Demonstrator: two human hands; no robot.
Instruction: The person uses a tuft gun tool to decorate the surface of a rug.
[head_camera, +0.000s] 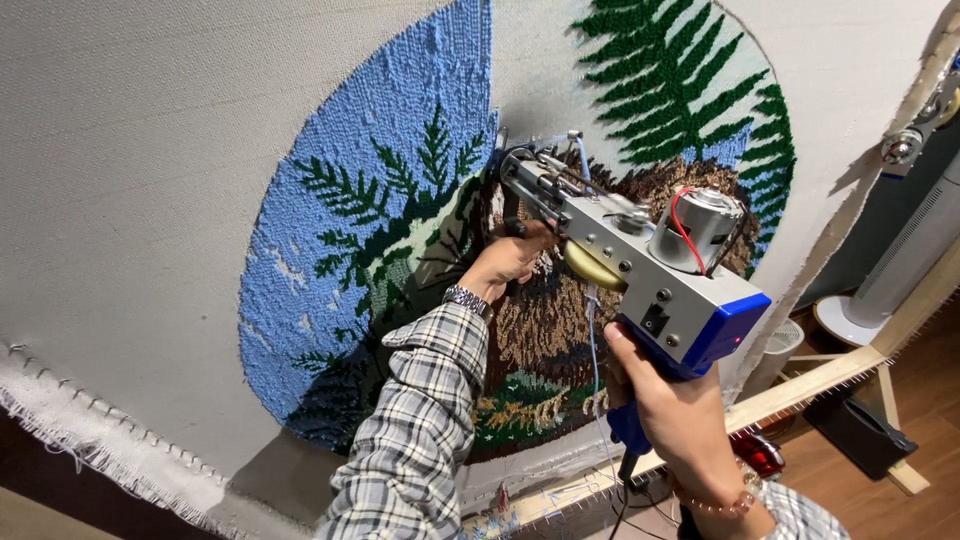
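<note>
A grey and blue tufting gun (640, 265) is pressed nose-first against a stretched white cloth (130, 180). Its tip (512, 162) meets a round tufted picture (400, 230) of blue sky, green fern fronds and brown ground. My left hand (510, 255), in a plaid sleeve with a wristwatch, grips the gun's front handle. My right hand (675, 410), wearing a bead bracelet, is closed on the blue rear grip. Light blue yarn (594, 340) runs down along the gun's underside. A silver motor with a red wire sits on top.
The cloth's frayed edge (90, 440) is hooked to a wooden frame (800, 385) that runs along the bottom right. Beyond it stand a white tower fan (900, 260), a dark box (860, 430) on a wooden floor and a small red object (760, 452).
</note>
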